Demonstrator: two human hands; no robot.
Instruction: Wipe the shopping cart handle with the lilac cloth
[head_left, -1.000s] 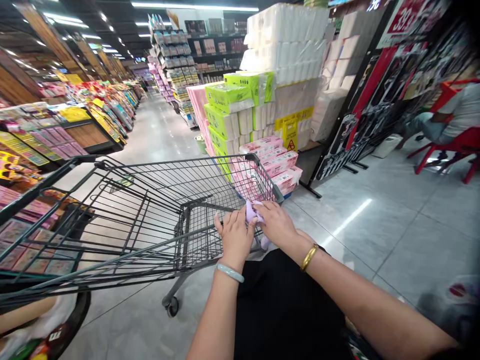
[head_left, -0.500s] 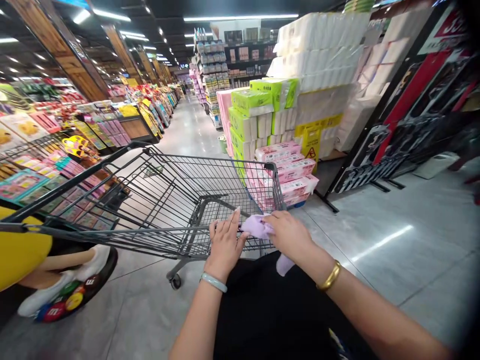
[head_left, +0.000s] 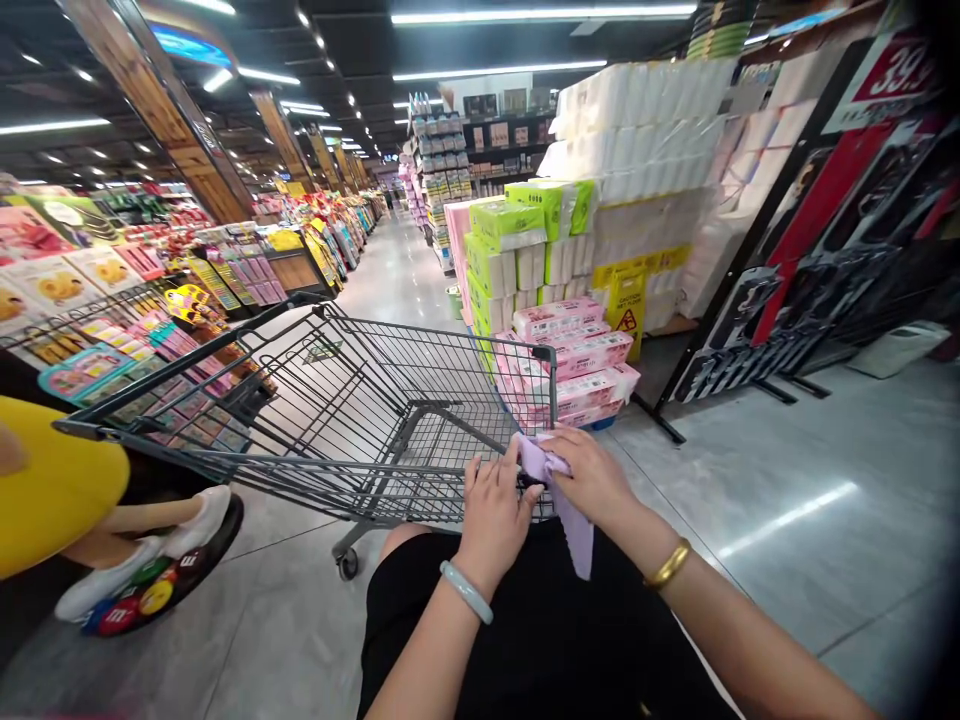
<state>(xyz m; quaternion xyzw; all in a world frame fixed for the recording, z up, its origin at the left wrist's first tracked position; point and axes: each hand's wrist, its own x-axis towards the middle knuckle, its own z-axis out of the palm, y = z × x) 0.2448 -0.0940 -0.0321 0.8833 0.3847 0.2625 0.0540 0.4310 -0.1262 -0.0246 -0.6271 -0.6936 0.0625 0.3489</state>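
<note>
A grey wire shopping cart point(head_left: 420, 410) stands in front of me, its near side against my lap. My right hand point(head_left: 596, 472) is closed around a thin lilac cloth point(head_left: 576, 535), pressed to the cart's near right corner; one end hangs down over my black clothing. My left hand point(head_left: 493, 510) lies on the near rail just left of the cloth, its fingers stretched forward and slightly apart, its thumb pointing right. A small dark part of the cart shows between that thumb and the cloth. The fingertips of my right hand are partly hidden by the fabric.
Pink tissue packs point(head_left: 574, 345) and green-wrapped packs point(head_left: 495, 260) are stacked beyond the cart. A yellow wet-floor sign point(head_left: 626, 305) stands beside them. A dark rack point(head_left: 742, 320) is at right. A figure in yellow point(head_left: 60, 480) and a goods display point(head_left: 127, 340) are at left.
Both hands have shifted right in the view. The cloth is bunched differently, and a longer end of it hangs down. The whole view has tilted slightly, with the cart's far end lower.
</note>
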